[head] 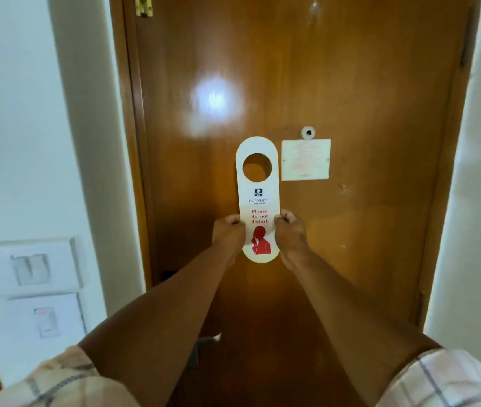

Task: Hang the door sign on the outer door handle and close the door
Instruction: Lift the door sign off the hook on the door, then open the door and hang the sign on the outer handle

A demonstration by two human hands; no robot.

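A white door sign (258, 198) with a round hole near its top and red "Please do not disturb" print is held upright in front of a shut brown wooden door (336, 83). My left hand (229, 235) pinches its lower left edge. My right hand (290, 233) pinches its lower right edge. A bit of the inner door handle (208, 339) shows low down, mostly hidden behind my left forearm. The outer handle is out of sight.
A peephole (308, 132) and a pale notice card (306, 160) are on the door right of the sign. White switch plates (32, 265) sit on the left wall. A brass latch (144, 5) is at the top of the frame. White walls flank the door.
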